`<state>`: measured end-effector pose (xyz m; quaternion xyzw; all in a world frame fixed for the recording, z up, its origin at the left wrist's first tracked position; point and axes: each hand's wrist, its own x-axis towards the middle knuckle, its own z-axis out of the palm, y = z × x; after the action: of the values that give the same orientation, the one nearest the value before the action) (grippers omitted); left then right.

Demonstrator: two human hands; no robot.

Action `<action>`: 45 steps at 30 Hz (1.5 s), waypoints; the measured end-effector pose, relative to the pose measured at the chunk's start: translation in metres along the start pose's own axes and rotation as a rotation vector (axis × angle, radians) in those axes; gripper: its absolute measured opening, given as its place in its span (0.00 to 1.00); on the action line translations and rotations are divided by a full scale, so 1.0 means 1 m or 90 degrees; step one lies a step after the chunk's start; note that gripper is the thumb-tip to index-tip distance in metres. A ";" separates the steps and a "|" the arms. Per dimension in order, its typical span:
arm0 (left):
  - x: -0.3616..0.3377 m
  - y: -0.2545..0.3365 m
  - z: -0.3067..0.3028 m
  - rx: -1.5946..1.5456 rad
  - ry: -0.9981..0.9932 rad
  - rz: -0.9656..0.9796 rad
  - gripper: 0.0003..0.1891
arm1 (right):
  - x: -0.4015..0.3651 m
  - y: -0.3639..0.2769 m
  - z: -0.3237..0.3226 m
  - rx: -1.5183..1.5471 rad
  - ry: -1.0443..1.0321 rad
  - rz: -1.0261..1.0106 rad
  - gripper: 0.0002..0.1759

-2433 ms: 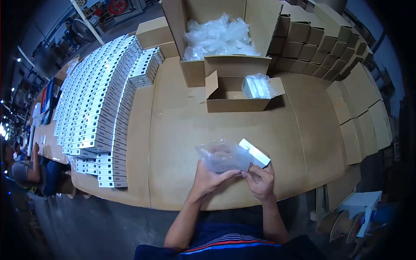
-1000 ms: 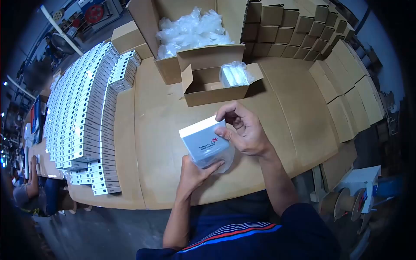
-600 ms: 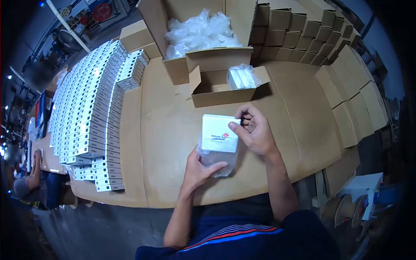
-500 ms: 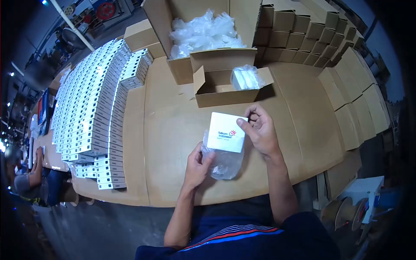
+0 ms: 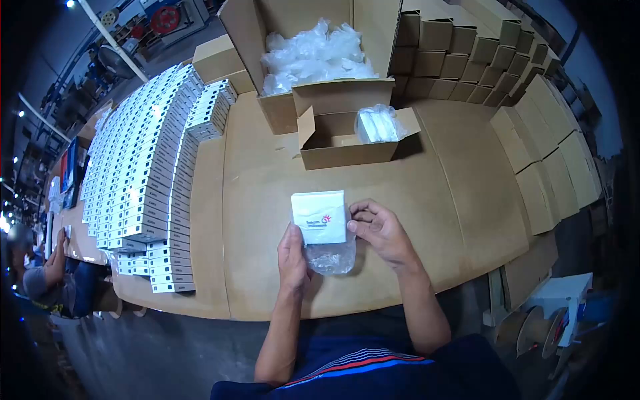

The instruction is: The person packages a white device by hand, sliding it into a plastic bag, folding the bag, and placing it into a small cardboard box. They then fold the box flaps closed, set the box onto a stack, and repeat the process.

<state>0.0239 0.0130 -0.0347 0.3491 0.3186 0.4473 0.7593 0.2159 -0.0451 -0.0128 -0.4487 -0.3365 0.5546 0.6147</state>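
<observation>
A square white box [image 5: 319, 217] with a small printed logo is held above the table in front of me. It appears to sit within the upper part of a clear plastic bag [image 5: 331, 260], whose loose end hangs below it toward me. My left hand [image 5: 293, 263] grips the left edge of box and bag, thumb on the front. At the right edge, my right hand [image 5: 383, 233] is closed with thumb and fingertips pinching what looks like the bag's edge.
Beyond my hands stands an open carton [image 5: 347, 157] with a bagged white box [image 5: 379, 125] inside. Behind it, a larger box [image 5: 279, 115] holds crumpled plastic bags [image 5: 320, 57]. Stacked white boxes [image 5: 143, 173] line the left, cardboard cartons [image 5: 460, 57] the right. A person [image 5: 50, 270] sits far left.
The white box has moved left and slightly toward me and gone deeper into the bag. My right hand has shifted left and down, from the box's top corner to its side.
</observation>
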 end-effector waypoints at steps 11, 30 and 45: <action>0.001 0.010 -0.010 0.297 -0.053 0.116 0.29 | -0.008 0.016 -0.006 0.066 0.050 -0.105 0.07; -0.003 0.007 0.025 0.203 0.094 0.201 0.20 | -0.008 0.020 0.033 0.030 0.068 -0.251 0.05; -0.004 0.011 0.027 0.151 0.093 0.214 0.16 | -0.016 0.022 0.036 -0.098 0.055 -0.125 0.19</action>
<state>0.0390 0.0070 -0.0103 0.4511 0.3604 0.5507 0.6028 0.1722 -0.0547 -0.0188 -0.4828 -0.3937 0.4445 0.6436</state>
